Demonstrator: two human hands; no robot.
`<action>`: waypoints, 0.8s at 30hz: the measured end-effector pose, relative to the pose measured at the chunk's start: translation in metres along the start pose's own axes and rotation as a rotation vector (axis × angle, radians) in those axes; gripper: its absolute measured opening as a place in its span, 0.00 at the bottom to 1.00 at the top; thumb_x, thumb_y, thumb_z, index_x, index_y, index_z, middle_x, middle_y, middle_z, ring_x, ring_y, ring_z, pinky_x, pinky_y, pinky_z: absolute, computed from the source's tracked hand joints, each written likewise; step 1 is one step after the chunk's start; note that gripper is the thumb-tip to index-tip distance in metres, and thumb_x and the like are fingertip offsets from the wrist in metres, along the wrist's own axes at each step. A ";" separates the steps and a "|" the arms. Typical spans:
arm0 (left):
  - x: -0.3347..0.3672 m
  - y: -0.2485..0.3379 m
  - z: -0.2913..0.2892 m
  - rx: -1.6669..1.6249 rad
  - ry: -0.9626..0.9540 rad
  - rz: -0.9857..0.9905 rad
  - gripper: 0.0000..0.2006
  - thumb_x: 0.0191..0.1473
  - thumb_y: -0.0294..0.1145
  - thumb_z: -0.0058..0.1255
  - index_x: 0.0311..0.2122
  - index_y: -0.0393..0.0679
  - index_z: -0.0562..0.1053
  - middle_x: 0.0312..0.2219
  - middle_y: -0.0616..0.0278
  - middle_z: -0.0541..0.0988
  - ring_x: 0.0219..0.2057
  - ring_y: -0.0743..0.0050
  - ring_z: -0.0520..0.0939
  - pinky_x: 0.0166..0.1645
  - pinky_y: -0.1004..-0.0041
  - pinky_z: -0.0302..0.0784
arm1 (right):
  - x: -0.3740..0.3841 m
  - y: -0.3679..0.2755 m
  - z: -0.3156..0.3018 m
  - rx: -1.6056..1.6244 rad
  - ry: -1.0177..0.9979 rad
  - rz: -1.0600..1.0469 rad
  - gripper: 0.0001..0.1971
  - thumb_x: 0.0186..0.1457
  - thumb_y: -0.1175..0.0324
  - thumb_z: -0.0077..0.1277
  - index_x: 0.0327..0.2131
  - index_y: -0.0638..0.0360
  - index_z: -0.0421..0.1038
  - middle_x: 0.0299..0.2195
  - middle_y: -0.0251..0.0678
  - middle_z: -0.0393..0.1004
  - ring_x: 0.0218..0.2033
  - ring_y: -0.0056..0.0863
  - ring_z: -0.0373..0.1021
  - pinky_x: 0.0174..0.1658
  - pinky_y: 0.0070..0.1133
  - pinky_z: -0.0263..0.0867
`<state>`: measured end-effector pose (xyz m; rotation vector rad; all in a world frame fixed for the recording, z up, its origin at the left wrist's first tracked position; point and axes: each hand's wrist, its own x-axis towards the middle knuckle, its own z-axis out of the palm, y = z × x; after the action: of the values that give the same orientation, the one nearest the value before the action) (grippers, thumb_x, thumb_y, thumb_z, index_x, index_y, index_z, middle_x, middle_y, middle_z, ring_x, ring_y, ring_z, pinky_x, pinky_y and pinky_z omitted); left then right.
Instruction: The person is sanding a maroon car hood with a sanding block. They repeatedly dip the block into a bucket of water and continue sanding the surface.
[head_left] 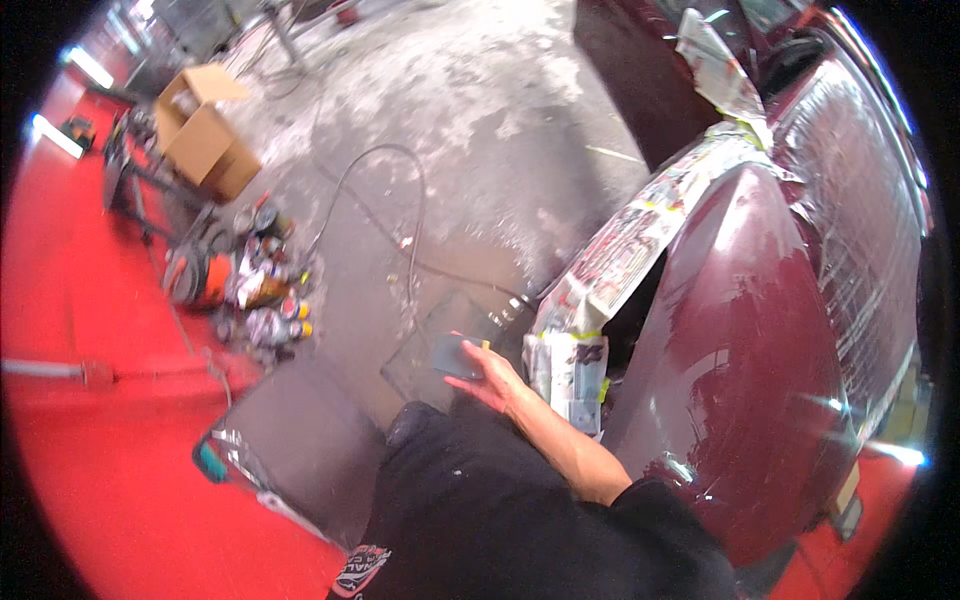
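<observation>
My right hand point(485, 375), bare below a black sleeve, reaches in from the lower right. Its fingers are closed round a flat, grey, square-edged sanding pad point(456, 357) with a small yellowish edge showing. The pad is held over the dark floor, apart from the car. Just to the right of my hand hangs newspaper masking point(570, 375), stuck down with yellow tape. Beyond it is a burgundy car fender point(740, 380) with wet-looking, patchy streaks. My left hand is out of the picture.
Clear plastic film point(850, 190) covers part of the car. A black hose point(420, 190) loops over the grey floor. On the left are an open cardboard box point(205, 140), an orange-and-black machine point(198, 275) and several cans and bottles point(280, 325). A dark mat point(300, 440) lies near red flooring.
</observation>
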<state>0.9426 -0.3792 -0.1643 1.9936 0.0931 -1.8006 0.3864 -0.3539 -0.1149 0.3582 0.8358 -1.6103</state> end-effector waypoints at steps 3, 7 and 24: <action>0.016 0.058 0.061 0.100 -0.043 -0.004 0.08 0.62 0.44 0.59 0.40 0.54 0.77 0.34 0.64 0.82 0.39 0.53 0.83 0.51 0.48 0.85 | 0.006 -0.064 -0.014 0.232 0.153 -0.216 0.23 0.74 0.57 0.54 0.68 0.46 0.71 0.64 0.34 0.74 0.66 0.40 0.70 0.65 0.50 0.73; 0.039 0.140 0.147 0.218 -0.109 0.005 0.07 0.61 0.44 0.59 0.40 0.56 0.77 0.33 0.66 0.81 0.37 0.55 0.83 0.50 0.50 0.86 | -0.011 -0.163 -0.035 0.246 0.304 -0.665 0.23 0.74 0.57 0.54 0.68 0.49 0.71 0.63 0.34 0.75 0.64 0.42 0.72 0.62 0.51 0.75; 0.021 0.347 0.886 0.757 -0.748 0.377 0.12 0.62 0.42 0.64 0.42 0.48 0.75 0.34 0.63 0.79 0.34 0.60 0.86 0.37 0.62 0.88 | -0.188 -0.349 -0.192 -1.011 2.148 -0.563 0.31 0.79 0.47 0.33 0.79 0.41 0.51 0.80 0.33 0.51 0.80 0.45 0.49 0.74 0.65 0.44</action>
<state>0.2423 -1.0223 -0.1287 1.4108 -1.2550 -2.3600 0.0563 -0.0802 -0.0153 1.1250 3.3028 -0.3602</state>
